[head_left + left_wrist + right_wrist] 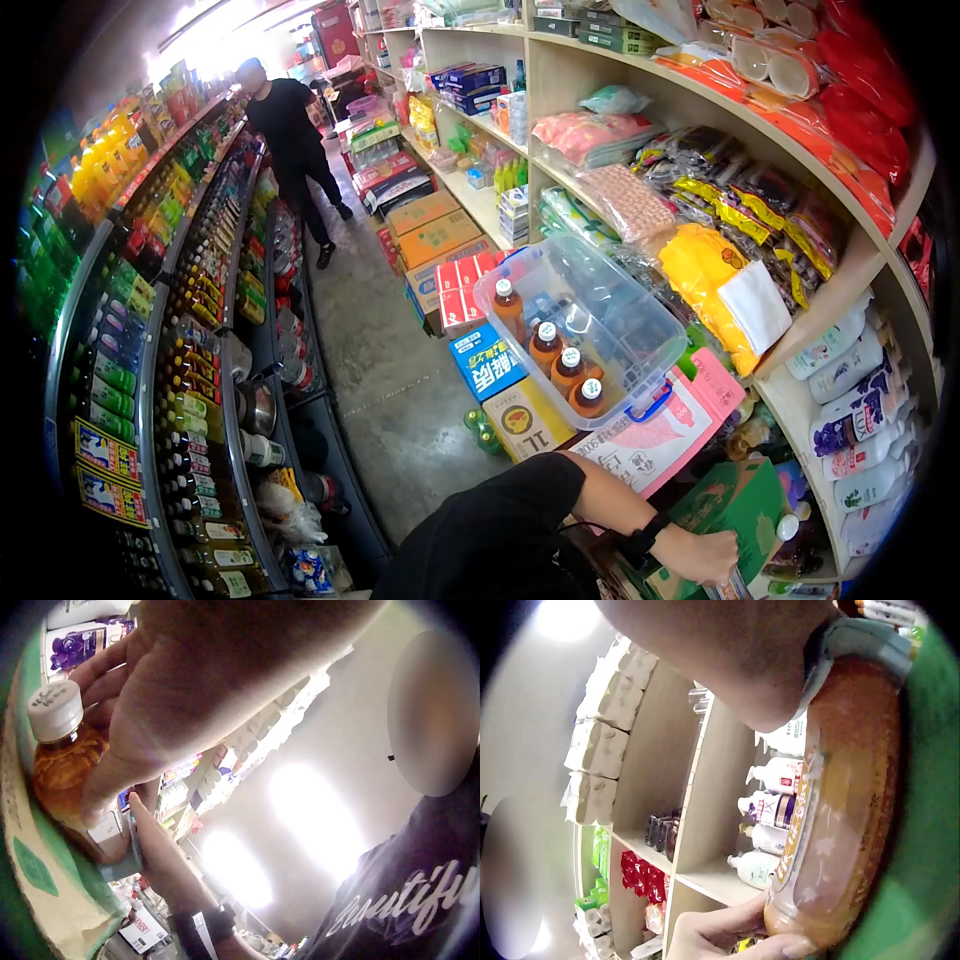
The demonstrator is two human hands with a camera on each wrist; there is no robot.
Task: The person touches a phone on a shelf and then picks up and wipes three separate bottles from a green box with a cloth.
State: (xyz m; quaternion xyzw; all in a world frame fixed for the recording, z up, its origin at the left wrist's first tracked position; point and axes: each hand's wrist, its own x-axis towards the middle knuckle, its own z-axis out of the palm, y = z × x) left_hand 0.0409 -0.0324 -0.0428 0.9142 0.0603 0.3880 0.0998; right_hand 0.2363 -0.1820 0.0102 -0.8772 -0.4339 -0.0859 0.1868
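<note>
Amber liquid fills a plastic bottle (67,776) with a white cap, lying tilted close over a green carton (725,505). My left hand (124,727) grips it near the cap, thumb across its side. Seen from the right wrist, the left hand (731,930) pinches the bottle's (840,817) lower end in that view. My right hand (154,832) holds a blue-grey cloth (870,641) against the bottle's base; its fingertips are mostly hidden. In the head view only the left hand (705,560) appears, at the carton's edge.
A clear plastic tub (610,300) holds several similar amber bottles (568,370), beside a pink carton (650,440). Shelves of pump bottles (855,420) stand close on the right. Drink racks (195,380) line the left, and a person in black (290,140) stands down the aisle.
</note>
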